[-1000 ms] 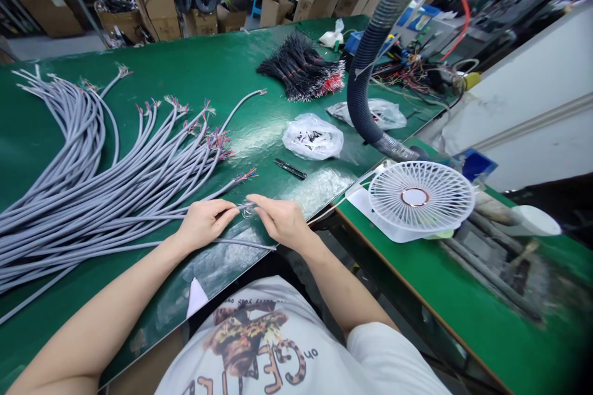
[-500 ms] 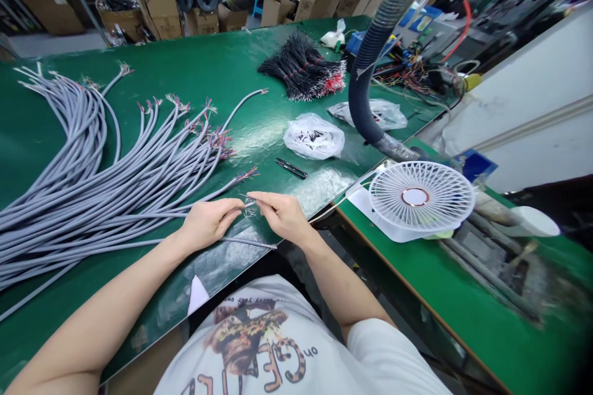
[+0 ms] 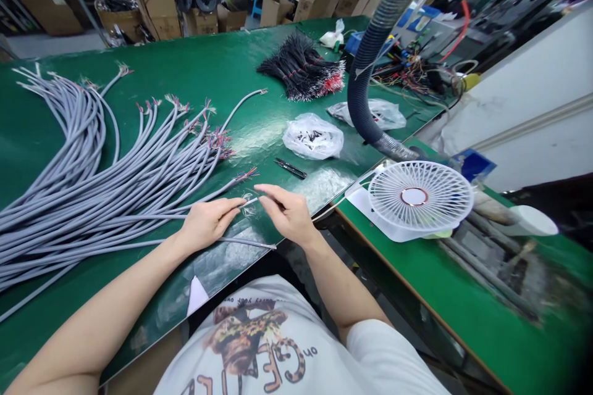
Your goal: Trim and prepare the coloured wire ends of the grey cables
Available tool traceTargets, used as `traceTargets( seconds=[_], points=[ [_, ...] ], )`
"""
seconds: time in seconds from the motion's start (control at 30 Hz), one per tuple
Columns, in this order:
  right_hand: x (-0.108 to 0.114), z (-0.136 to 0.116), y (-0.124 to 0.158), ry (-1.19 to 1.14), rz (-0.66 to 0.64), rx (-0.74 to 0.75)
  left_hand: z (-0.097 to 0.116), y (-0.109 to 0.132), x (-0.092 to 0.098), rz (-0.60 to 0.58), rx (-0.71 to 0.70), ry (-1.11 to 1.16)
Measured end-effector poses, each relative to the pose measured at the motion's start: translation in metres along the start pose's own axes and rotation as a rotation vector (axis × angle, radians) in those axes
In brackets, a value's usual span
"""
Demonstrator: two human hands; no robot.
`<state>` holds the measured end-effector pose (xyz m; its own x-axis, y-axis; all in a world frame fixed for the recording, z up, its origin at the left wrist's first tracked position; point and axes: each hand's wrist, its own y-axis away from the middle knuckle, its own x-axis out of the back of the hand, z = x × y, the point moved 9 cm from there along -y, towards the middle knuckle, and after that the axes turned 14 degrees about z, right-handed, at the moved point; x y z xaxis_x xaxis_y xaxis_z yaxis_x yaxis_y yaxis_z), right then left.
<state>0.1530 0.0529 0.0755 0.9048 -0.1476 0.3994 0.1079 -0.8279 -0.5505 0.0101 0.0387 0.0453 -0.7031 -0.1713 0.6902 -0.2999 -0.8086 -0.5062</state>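
My left hand (image 3: 208, 222) pinches the stripped end of a grey cable (image 3: 139, 220) near the front edge of the green table (image 3: 194, 68). Thin bare strands (image 3: 250, 208) stick out past its fingertips. My right hand (image 3: 287, 213) is just to the right of that end, fingers partly spread, thumb and forefinger by the strands; whether they grip anything I cannot make out. A second grey cable (image 3: 245, 242) lies under both wrists. A large fan of grey cables (image 3: 92, 166) with coloured wire tips spreads to the left.
Black snips (image 3: 290, 168) lie beyond my right hand. Two clear plastic bags (image 3: 313, 136) and a bundle of black wires (image 3: 301, 68) sit farther back. A corrugated hose (image 3: 370, 49) arches over the table's right edge. A white fan (image 3: 420, 197) rests on the right-hand bench. Cardboard boxes (image 3: 157, 12) line the back.
My right hand has drawn slightly up and away from the cable end and opened its fingers. My left hand keeps its pinch in the same spot.
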Motion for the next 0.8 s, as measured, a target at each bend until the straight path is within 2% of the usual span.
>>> traceTargets(
  seconds=[0.13,0.27,0.4,0.57,0.7,0.8],
  points=[
    [-0.011,0.009,0.006,0.068,-0.091,-0.054,-0.001,-0.001,0.002,0.026,0.02,0.015],
    [-0.024,0.017,0.007,0.095,-0.114,-0.109,-0.002,-0.001,0.003,0.051,0.015,0.018],
    [-0.032,0.015,0.007,-0.026,-0.101,-0.152,-0.002,-0.001,0.004,0.056,0.021,0.034],
    [-0.043,0.012,0.012,-0.148,-0.201,-0.074,-0.006,-0.002,0.007,0.06,0.122,0.14],
    [-0.041,0.028,0.011,-0.092,-0.18,-0.093,-0.015,-0.004,0.015,0.123,0.264,0.241],
    [-0.026,0.032,0.005,-0.079,-0.074,-0.145,-0.019,-0.005,0.02,0.167,0.305,0.301]
  ],
)
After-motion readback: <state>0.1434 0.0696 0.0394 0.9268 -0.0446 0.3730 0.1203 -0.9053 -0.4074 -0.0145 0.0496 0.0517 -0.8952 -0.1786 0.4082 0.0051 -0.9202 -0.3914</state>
